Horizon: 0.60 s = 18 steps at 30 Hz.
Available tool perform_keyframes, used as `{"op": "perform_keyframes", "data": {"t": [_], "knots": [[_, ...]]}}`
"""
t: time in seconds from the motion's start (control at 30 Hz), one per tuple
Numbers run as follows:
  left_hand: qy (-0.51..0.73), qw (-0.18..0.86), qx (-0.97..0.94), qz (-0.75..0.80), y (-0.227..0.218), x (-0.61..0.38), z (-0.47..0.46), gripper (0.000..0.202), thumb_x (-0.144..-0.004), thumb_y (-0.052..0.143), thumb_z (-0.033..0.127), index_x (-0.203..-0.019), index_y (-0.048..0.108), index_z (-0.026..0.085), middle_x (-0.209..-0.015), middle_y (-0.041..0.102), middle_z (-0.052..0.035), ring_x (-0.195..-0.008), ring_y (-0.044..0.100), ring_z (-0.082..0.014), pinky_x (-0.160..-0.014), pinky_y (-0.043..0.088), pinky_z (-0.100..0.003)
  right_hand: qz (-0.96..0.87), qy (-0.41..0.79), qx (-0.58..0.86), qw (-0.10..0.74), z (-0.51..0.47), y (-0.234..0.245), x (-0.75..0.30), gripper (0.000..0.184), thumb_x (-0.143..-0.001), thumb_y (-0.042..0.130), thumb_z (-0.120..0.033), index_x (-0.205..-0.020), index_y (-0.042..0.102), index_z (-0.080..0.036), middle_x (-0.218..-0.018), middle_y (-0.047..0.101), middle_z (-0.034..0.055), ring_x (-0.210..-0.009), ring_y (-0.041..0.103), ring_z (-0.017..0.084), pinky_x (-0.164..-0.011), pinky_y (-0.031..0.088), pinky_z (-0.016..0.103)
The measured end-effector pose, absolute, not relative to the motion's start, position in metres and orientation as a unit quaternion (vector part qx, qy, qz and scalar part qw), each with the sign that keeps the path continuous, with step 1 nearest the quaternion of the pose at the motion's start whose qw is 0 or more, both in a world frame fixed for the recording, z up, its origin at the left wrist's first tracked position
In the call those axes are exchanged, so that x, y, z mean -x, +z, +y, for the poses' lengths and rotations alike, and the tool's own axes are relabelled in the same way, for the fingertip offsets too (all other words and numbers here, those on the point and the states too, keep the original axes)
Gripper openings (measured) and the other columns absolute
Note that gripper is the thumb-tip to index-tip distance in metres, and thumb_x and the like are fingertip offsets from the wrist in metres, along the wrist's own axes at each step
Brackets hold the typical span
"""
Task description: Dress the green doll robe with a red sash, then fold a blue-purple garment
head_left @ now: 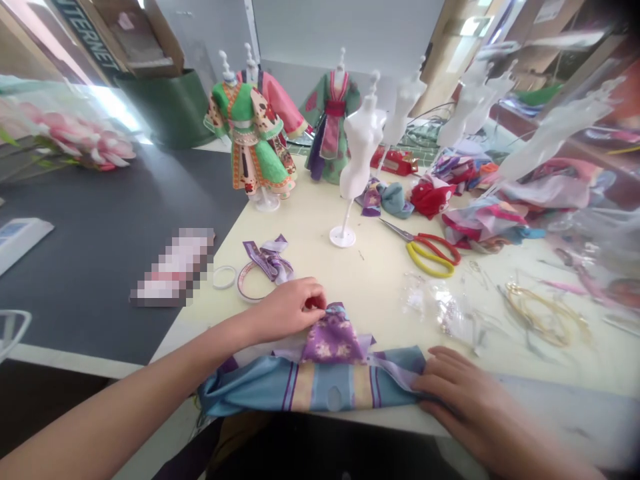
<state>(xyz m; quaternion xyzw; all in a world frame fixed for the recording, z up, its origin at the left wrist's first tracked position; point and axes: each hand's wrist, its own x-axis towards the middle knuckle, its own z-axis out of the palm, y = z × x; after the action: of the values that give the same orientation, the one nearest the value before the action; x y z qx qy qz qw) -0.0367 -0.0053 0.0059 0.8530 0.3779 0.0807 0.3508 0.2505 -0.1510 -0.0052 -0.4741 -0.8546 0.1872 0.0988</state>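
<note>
A small doll garment lies at the near edge of the cream table [370, 280]: a purple flowered bodice [334, 341] above a blue striped skirt [310, 385]. My left hand [286, 308] is closed, its fingers pinching the top of the purple bodice. My right hand [463, 387] rests with its fingers stretched flat on the right end of the blue skirt and its lilac ribbon.
A bare white doll mannequin [357, 157] stands mid-table, dressed mannequins [250, 137] behind it. Scissors with red and yellow handles [429, 252], a purple ribbon roll [263, 267], clear plastic wrap [440, 307], gold rings [543, 313] and piled fabric scraps [480, 200] lie around.
</note>
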Motion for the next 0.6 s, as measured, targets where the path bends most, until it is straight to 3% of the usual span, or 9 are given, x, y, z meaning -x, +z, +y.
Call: {"op": "perform_keyframes", "data": {"t": [0.07, 0.23, 0.47, 0.6], "knots": [[0.125, 0.384, -0.837, 0.371, 0.014, 0.044, -0.011, 0.009, -0.082, 0.052, 0.023, -0.077, 0.058, 0.019, -0.091, 0.062, -0.0028, -0.082, 0.058, -0.0163, -0.076, 0.046, -0.029, -0.848, 0.2, 0.481, 0.099, -0.151, -0.005, -0.249, 0.026, -0.085, 0.053, -0.02, -0.107, 0.062, -0.029, -0.092, 0.065, 0.0035, -0.088, 0.063, 0.021, -0.084, 0.054, 0.039], [0.199, 0.432, -0.81, 0.344, 0.039, 0.053, -0.026, 0.004, -0.081, 0.055, 0.018, -0.079, 0.057, 0.02, -0.098, 0.064, -0.0012, -0.094, 0.06, -0.0163, -0.088, 0.044, -0.03, -0.856, 0.142, 0.487, 0.098, -0.148, -0.009, -0.24, 0.05, -0.085, 0.053, -0.022, -0.134, 0.044, -0.029, -0.134, 0.046, 0.0105, -0.122, 0.045, 0.029, -0.094, 0.048, 0.049], [0.237, 0.509, -0.759, 0.328, 0.052, 0.06, -0.035, 0.005, -0.079, 0.059, 0.015, -0.078, 0.057, 0.019, -0.105, 0.066, -0.0045, -0.107, 0.059, -0.0216, -0.094, 0.046, -0.035, -0.873, 0.186, 0.441, 0.091, -0.134, 0.003, -0.226, 0.024, -0.082, 0.052, -0.013, -0.103, 0.059, -0.021, -0.129, 0.048, 0.0111, -0.12, 0.041, 0.029, -0.095, 0.045, 0.05], [0.273, 0.498, -0.748, 0.343, 0.054, 0.07, -0.036, 0.005, -0.079, 0.06, 0.015, -0.078, 0.058, 0.019, -0.095, 0.066, -0.0034, -0.107, 0.059, -0.0217, -0.096, 0.045, -0.036, -0.866, 0.17, 0.46, 0.095, -0.138, 0.006, -0.233, 0.014, -0.086, 0.05, -0.017, -0.094, 0.061, -0.022, -0.123, 0.052, 0.0095, -0.118, 0.044, 0.028, -0.093, 0.047, 0.048]]}}
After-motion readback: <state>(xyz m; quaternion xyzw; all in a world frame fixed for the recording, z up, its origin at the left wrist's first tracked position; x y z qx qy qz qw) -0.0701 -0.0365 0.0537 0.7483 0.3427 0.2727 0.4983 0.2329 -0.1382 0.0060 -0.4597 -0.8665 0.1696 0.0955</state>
